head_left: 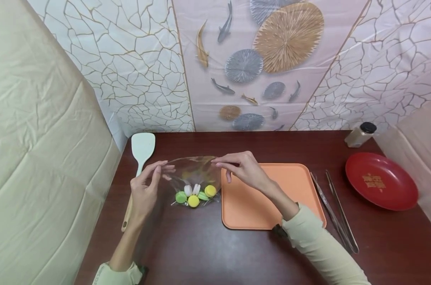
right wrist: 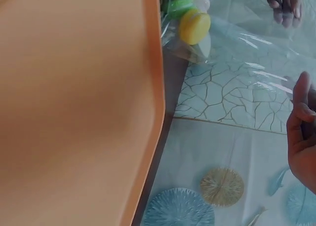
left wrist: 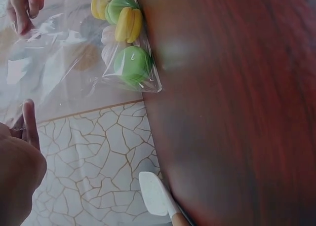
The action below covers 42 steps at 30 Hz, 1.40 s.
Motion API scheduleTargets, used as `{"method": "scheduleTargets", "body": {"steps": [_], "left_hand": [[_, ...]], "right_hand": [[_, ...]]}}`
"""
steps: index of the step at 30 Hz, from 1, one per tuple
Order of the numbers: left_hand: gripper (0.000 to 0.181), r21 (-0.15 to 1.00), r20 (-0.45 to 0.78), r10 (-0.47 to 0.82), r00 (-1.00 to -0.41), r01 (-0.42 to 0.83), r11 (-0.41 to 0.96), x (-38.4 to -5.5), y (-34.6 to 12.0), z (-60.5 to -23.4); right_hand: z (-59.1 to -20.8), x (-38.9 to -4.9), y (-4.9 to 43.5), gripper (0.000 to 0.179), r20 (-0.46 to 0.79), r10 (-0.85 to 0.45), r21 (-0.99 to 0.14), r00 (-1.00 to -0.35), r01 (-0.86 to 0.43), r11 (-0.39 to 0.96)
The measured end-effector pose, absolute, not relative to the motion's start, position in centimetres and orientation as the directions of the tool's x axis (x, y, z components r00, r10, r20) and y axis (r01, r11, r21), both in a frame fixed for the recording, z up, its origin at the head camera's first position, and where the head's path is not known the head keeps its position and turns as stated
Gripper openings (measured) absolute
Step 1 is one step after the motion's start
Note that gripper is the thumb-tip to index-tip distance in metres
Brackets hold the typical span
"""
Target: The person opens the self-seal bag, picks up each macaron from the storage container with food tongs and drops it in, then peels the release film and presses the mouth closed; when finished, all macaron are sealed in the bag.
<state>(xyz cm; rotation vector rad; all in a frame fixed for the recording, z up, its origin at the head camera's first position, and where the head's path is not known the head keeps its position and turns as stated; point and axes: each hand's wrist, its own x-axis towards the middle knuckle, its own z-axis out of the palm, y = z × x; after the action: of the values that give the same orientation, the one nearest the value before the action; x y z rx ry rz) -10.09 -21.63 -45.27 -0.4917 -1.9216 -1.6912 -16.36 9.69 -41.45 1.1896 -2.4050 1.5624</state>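
Note:
A clear plastic bag [head_left: 190,170] hangs upright between both hands, its top edge spread wide. At its bottom lie several macarons: yellow [head_left: 193,201], green [head_left: 181,197] and whitish [head_left: 188,190] ones. My left hand [head_left: 144,190] pinches the left upper corner of the bag, other fingers extended. Opposite, my right hand [head_left: 244,169] pinches the right upper corner between thumb and fingers, above the edge of an orange tray [head_left: 272,213]. The left wrist view shows a green macaron [left wrist: 132,64] in the bag's lower corner; the right wrist view shows a yellow macaron [right wrist: 194,27] beside the tray.
A spatula [head_left: 143,148] with a pale blade and wooden handle lies at the left. Right of the tray are metal tongs [head_left: 338,213], a red oval plate [head_left: 382,182] and a black-capped jar [head_left: 359,135]. Patterned cloth walls [head_left: 147,79] stand behind the dark table [head_left: 187,245].

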Motion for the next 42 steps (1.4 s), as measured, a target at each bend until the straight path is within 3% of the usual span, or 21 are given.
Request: {"method": "scheduleTargets", "body": {"steps": [8, 12, 19, 25, 32, 38, 42], "left_hand": [[0.028, 0.804, 0.578, 0.029, -0.815, 0.575, 0.15, -10.8, -23.0, -45.7], [0.04, 0.805, 0.568, 0.078, -0.819, 0.573, 0.156, -10.9, -23.7, -45.9], [0.031, 0.72, 0.652, 0.106, -0.751, 0.657, 0.223, -11.4, -23.9, -45.9], [0.032, 0.705, 0.674, 0.113, -0.73, 0.682, 0.194, -11.7, -24.1, -46.2], [0.029, 0.744, 0.657, 0.156, -0.737, 0.668, 0.019, -11.8, -24.4, -46.0], [0.037, 0.749, 0.624, 0.183, -0.76, 0.648, 0.141, -11.7, -25.0, -45.6], [0.038, 0.693, 0.648, 0.184, -0.739, 0.673, 0.258, -11.4, -24.9, -45.0]], "right_hand": [[-42.2, -16.4, 10.0, 0.028, 0.448, -0.581, -0.74, -0.68, -0.647, 0.187], [-42.4, -16.9, 10.5, 0.033, 0.47, -0.637, -0.705, -0.611, -0.695, 0.146], [-42.6, -17.8, 11.1, 0.05, 0.507, -0.719, -0.682, -0.476, -0.732, 0.004], [-42.4, -17.9, 11.2, 0.049, 0.487, -0.734, -0.718, -0.473, -0.695, -0.029], [-41.9, -17.7, 11.1, 0.038, 0.445, -0.762, -0.711, -0.47, -0.702, 0.017], [-41.3, -17.8, 11.2, 0.045, 0.433, -0.79, -0.656, -0.433, -0.753, 0.053], [-40.8, -17.8, 11.5, 0.05, 0.419, -0.813, -0.625, -0.404, -0.778, 0.065]]}}
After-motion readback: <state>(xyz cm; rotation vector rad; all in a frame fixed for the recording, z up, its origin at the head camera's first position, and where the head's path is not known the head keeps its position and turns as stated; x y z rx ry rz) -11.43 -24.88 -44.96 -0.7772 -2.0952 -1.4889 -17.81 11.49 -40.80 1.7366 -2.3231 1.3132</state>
